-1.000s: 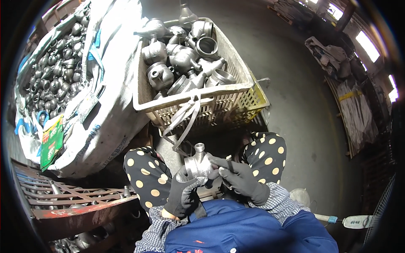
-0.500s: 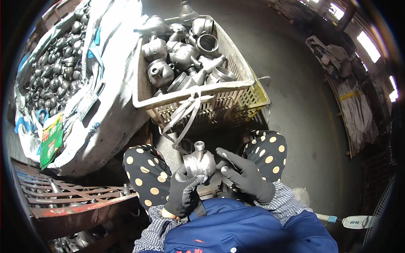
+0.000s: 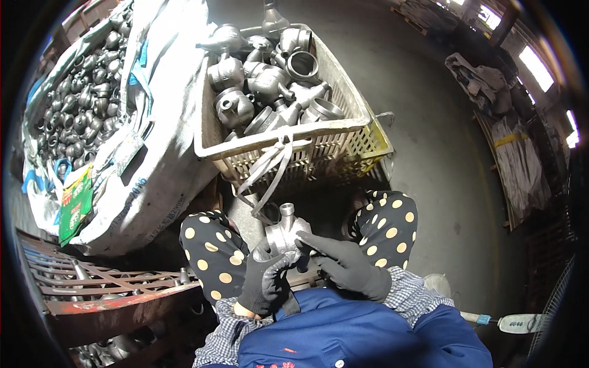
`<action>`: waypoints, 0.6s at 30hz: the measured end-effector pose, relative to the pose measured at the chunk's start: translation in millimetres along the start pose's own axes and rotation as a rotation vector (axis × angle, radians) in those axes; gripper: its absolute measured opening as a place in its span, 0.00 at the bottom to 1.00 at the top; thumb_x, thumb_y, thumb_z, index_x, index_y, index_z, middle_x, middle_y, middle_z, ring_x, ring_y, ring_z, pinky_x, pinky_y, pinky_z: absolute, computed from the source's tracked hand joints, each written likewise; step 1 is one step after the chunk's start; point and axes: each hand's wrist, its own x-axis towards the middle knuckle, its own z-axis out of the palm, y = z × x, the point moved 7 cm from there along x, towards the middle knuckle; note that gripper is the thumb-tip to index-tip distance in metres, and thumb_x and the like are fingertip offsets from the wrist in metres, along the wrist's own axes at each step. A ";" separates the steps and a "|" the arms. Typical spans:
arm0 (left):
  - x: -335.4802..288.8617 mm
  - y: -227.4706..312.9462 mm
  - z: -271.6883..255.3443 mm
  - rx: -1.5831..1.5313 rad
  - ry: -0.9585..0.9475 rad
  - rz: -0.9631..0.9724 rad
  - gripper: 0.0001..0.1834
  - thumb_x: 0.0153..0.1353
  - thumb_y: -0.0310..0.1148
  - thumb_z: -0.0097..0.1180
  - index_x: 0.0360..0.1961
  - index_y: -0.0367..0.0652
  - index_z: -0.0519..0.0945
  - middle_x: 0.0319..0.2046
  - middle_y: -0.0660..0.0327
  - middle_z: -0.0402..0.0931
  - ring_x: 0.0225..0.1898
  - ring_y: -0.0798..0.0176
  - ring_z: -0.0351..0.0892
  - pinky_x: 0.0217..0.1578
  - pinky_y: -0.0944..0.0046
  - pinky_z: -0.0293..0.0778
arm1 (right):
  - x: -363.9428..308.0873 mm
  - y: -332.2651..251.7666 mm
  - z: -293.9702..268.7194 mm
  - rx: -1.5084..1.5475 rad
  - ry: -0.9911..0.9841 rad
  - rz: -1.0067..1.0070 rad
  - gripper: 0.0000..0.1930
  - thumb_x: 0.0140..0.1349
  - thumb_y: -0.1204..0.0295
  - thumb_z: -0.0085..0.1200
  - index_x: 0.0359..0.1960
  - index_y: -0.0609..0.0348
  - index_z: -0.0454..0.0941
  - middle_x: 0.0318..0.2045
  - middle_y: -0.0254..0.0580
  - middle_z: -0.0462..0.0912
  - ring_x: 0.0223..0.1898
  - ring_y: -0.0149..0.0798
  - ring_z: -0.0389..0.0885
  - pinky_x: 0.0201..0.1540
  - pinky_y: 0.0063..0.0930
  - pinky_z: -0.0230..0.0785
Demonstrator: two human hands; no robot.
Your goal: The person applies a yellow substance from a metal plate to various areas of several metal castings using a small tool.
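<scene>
In my black-gloved left hand is a grey metal valve body, a rounded casting with a short round neck pointing up and away from me. The fingers wrap its lower left side, over my lap. My right hand, also in a black glove, reaches in from the right. Its index finger is stretched out, the tip at the right side of the valve body; the other fingers are partly bent, and nothing shows in its grip.
Ahead stands a pale plastic crate heaped with similar castings. On the left are a large white sack full of smaller metal parts and a rusty metal rack. A fan's pale control panel is at lower right.
My right hand has shifted left, bringing its index fingertip to the valve body. The valve body has moved slightly left in my left hand's hold.
</scene>
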 end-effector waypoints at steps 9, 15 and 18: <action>2.3 2.5 4.8 -0.091 -0.040 0.064 0.20 0.59 0.18 0.54 0.54 0.34 0.69 0.41 0.54 0.80 0.42 0.64 0.82 0.44 0.68 0.80 | -6.8 19.6 -1.1 0.168 0.156 0.120 0.22 0.66 0.77 0.47 0.62 0.65 0.67 0.48 0.48 0.82 0.43 0.31 0.82 0.44 0.21 0.73; 4.3 -1.6 0.8 0.061 0.026 0.108 0.22 0.57 0.18 0.58 0.54 0.34 0.71 0.41 0.57 0.79 0.39 0.66 0.81 0.44 0.69 0.78 | -3.6 25.6 11.2 0.388 0.063 0.347 0.23 0.68 0.77 0.45 0.64 0.63 0.64 0.48 0.44 0.82 0.36 0.24 0.79 0.37 0.17 0.71; -1.2 0.7 6.2 0.024 0.002 0.070 0.22 0.57 0.18 0.57 0.54 0.34 0.71 0.42 0.57 0.79 0.41 0.65 0.81 0.45 0.67 0.78 | -8.6 37.4 10.5 0.427 0.095 0.340 0.22 0.69 0.75 0.44 0.64 0.62 0.64 0.42 0.40 0.83 0.25 0.18 0.71 0.28 0.13 0.65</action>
